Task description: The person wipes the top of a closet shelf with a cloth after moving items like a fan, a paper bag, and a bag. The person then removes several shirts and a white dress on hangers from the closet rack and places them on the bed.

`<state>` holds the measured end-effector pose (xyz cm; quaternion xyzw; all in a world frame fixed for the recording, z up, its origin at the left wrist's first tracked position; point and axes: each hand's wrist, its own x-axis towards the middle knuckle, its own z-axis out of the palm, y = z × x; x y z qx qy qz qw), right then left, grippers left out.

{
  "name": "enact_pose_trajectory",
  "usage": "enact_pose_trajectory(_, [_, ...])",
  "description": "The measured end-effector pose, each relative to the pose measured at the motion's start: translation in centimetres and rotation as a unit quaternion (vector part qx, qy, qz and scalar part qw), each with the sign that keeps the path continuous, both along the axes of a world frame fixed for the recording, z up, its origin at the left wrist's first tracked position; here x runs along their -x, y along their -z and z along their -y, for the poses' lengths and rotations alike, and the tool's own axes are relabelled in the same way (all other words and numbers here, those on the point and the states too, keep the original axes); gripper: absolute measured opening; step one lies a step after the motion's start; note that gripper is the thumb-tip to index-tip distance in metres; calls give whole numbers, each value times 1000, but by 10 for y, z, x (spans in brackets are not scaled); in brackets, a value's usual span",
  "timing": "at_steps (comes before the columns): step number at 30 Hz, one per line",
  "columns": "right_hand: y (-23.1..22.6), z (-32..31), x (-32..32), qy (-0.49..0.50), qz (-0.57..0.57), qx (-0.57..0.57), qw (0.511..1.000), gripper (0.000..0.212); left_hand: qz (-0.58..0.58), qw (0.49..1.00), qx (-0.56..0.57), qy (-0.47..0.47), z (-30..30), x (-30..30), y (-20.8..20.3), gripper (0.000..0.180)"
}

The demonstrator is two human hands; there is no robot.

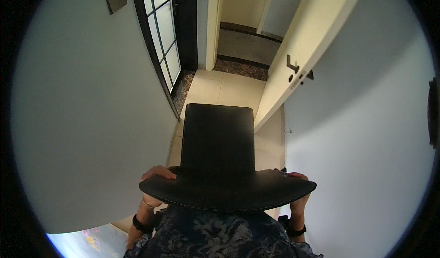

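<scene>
A black leather-like chair [217,136] is held in front of my body, one upright panel rising ahead and a wide curved piece [227,189] close to my chest. Around the left end of that curved piece my left hand [158,173] is closed, its fingers lying over the top edge. My right hand [302,184] grips the opposite end, mostly hidden behind it. Both wrists wear dark bands. Legs or a base of the chair cannot be made out.
Ahead on the right stands an open cream door [293,47] with a dark lever handle [292,65]. A black-framed glass door [162,33] is at the left. Beige tiles [229,88] lead to a dark marble threshold [240,69]. Grey walls flank both sides. Light printed fabric [91,242] lies lower left.
</scene>
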<state>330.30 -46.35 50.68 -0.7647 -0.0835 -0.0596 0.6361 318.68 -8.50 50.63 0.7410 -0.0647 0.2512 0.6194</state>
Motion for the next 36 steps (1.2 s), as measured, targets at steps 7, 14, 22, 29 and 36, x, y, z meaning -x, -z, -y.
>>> enact_pose_trajectory(7, [15,-56,-166,8,2,-1,1000,34,-38,996,82,0,-42,-170,7,30])
enact_pose_trajectory(14, [12,-109,-306,85,-34,15,996,37,-110,992,43,47,-123,-345,7,37])
enact_pose_trajectory(22, [-19,-179,-461,63,-50,23,997,46,-71,990,105,55,-183,-514,-2,40])
enact_pose_trajectory(29, [4,-202,-613,58,-2,-75,996,46,-121,987,103,9,-195,-653,31,57])
enact_pose_trajectory(36, [33,-214,-761,60,-28,-85,994,40,-98,993,24,64,-221,-830,40,55])
